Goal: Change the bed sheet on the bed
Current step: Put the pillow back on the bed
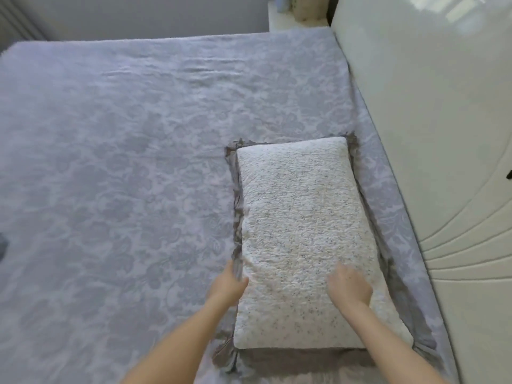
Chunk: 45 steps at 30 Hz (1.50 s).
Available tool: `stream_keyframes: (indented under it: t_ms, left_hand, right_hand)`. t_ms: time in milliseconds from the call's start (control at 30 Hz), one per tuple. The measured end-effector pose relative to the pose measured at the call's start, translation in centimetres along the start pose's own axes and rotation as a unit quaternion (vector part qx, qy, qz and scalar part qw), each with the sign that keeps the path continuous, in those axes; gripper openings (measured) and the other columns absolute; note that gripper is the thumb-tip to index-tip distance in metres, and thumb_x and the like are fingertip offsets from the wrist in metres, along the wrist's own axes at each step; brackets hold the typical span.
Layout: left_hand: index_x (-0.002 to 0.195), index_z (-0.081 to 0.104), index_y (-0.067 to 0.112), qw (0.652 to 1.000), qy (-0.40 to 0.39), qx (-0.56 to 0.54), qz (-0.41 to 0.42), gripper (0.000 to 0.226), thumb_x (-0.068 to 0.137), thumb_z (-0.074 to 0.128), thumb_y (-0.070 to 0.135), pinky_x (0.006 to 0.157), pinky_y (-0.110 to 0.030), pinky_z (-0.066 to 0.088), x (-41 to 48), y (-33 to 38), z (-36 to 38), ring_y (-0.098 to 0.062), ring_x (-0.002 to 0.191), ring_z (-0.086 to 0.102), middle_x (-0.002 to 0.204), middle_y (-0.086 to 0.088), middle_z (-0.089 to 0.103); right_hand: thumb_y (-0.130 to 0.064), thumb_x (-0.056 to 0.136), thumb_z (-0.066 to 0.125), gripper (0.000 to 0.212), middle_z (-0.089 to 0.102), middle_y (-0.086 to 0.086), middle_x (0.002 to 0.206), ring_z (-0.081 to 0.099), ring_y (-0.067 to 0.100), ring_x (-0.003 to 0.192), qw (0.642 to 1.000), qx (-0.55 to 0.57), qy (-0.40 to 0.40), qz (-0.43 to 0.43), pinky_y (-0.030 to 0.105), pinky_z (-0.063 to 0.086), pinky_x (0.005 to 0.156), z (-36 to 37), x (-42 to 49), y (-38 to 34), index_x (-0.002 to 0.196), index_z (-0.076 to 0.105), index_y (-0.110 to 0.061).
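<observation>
— Well, where's the bed sheet (124, 162)?
— Spread flat over the bed, wrinkled toward eleven o'clock. A pillow (299, 231) lies at five o'clock beside the headboard (429, 134). The right hand (350, 286) rests flat on it, fingers loose. The left hand (228, 284) lies straight-fingered along its edge, gripping nothing.
— Risk?
— Dragging the pillow could rumple the sheet beneath.

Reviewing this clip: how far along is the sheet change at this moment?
Done, apparently: a patterned sheet is spread flat up to the headboard, with slight wrinkles near the far side. In hand: the pillow lies by the headboard, left hand at its edge, right hand resting on top. Left: settling the pillow; whether the sheet is tucked isn't visible.
</observation>
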State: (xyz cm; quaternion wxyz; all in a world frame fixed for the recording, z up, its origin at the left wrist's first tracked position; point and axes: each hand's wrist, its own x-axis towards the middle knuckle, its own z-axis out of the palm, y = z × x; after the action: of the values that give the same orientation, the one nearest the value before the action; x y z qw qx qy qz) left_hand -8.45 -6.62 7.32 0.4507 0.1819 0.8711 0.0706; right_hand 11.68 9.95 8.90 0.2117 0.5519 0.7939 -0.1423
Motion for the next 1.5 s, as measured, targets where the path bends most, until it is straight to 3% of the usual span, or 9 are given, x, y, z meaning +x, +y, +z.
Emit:
stream_keyframes:
  t_ms: [100, 233, 367, 533, 700, 933, 1167, 1400, 1500]
  left_hand:
    - [0.151, 0.01, 0.022, 0.996, 0.05, -0.066, -0.046, 0.068, 0.095, 0.045, 0.036, 0.052, -0.027, 0.042, -5.2, -5.1, -3.4, -0.018, 0.067, 0.055, 0.092, -0.006, 0.06]
    - [0.15, 0.015, 0.018, 0.982, 0.132, -0.086, -0.104, 0.065, 0.095, 0.045, 0.036, 0.088, -0.033, 0.046, -11.7, -13.6, -8.4, -0.03, 0.113, 0.056, 0.134, -0.012, 0.052]
    - [0.15, 0.014, 0.016, 0.959, 0.205, -0.14, -0.133, 0.067, 0.095, 0.046, 0.036, 0.087, -0.034, 0.045, -17.1, -21.7, -13.7, -0.033, 0.116, 0.053, 0.136, -0.016, 0.05]
    - [0.15, 0.014, 0.014, 0.928, 0.273, -0.213, -0.14, 0.07, 0.094, 0.05, 0.034, 0.086, -0.038, 0.046, -23.9, -32.6, -18.3, -0.034, 0.113, 0.054, 0.138, -0.017, 0.046]
    - [0.15, 0.015, 0.015, 0.904, 0.304, -0.269, -0.131, 0.068, 0.094, 0.05, 0.032, 0.091, -0.037, 0.043, -29.5, -45.5, -20.4, -0.032, 0.123, 0.047, 0.147, -0.012, 0.037]
    - [0.143, 0.032, 0.012, 0.858, 0.358, -0.317, -0.184, 0.062, 0.089, 0.055, 0.034, 0.098, -0.036, 0.042, -35.3, -64.6, -24.1, -0.032, 0.12, 0.051, 0.134, -0.016, 0.051]
    - [0.143, 0.031, 0.01, 0.808, 0.388, -0.394, -0.201, 0.059, 0.093, 0.053, 0.032, 0.095, -0.036, 0.041, -32.1, -76.8, -29.6, -0.032, 0.122, 0.048, 0.136, -0.014, 0.047]
    - [0.144, 0.026, 0.001, 0.73, 0.402, -0.478, -0.278, 0.065, 0.095, 0.049, 0.036, 0.106, -0.041, 0.036, -19.3, -87.6, -36.4, -0.033, 0.132, 0.039, 0.146, -0.018, 0.037]
    - [0.149, 0.015, 0.007, 0.672, 0.408, -0.528, -0.321, 0.075, 0.093, 0.051, 0.041, 0.107, -0.045, 0.035, -12.1, -92.1, -39.2, -0.035, 0.134, 0.036, 0.15, -0.017, 0.03]
  right_hand:
    - [-0.024, 0.096, 0.038, 0.02, 0.058, 0.002, 0.101, 0.057, 0.023, 0.091, 0.994, 0.037, 0.021, -0.1, 0.031, 0.045, 0.069, -2.6, -2.7, -6.4, 0.102, 0.053, -0.014]
    - [-0.023, 0.095, 0.039, 0.015, 0.055, 0.002, 0.088, 0.053, 0.023, 0.078, 0.976, 0.03, 0.04, -0.211, 0.028, 0.04, 0.059, -5.6, -8.1, -15.7, 0.09, 0.05, -0.014]
    - [-0.025, 0.096, 0.038, 0.022, 0.061, 0.01, 0.108, 0.058, 0.03, 0.098, 0.954, 0.027, 0.057, -0.294, 0.03, 0.039, 0.068, -7.1, -15.1, -24.5, 0.101, 0.054, -0.01]
    - [-0.025, 0.1, 0.037, 0.029, 0.062, 0.01, 0.103, 0.055, 0.025, 0.08, 0.923, -0.004, 0.08, -0.377, 0.029, 0.042, 0.064, -5.8, -25.7, -33.9, 0.111, 0.056, -0.005]
    - [-0.027, 0.1, 0.037, 0.03, 0.062, 0.009, 0.112, 0.058, 0.026, 0.092, 0.914, -0.008, 0.087, -0.397, 0.028, 0.041, 0.065, -1.1, -35.9, -42.1, 0.118, 0.053, -0.008]
    - [-0.033, 0.1, 0.04, 0.036, 0.059, 0.007, 0.123, 0.056, 0.027, 0.108, 0.881, -0.034, 0.028, -0.471, 0.035, 0.05, 0.083, 8.1, -48.0, -55.2, 0.126, 0.05, -0.011]
    - [-0.043, 0.098, 0.041, 0.049, 0.053, 0.005, 0.134, 0.052, 0.025, 0.119, 0.846, -0.059, 0.002, -0.53, 0.033, 0.047, 0.085, 12.3, -53.0, -69.6, 0.138, 0.04, -0.015]
    - [-0.065, 0.091, 0.036, 0.073, 0.04, 0.004, 0.146, 0.04, 0.029, 0.131, 0.858, -0.061, -0.03, -0.51, 0.042, 0.041, 0.1, 18.1, -48.6, -88.4, 0.147, 0.026, -0.02]
    - [-0.068, 0.089, 0.034, 0.078, 0.035, 0.005, 0.15, 0.034, 0.029, 0.136, 0.871, -0.069, -0.029, -0.486, 0.043, 0.035, 0.107, 21.5, -44.9, -96.6, 0.149, 0.02, -0.02]
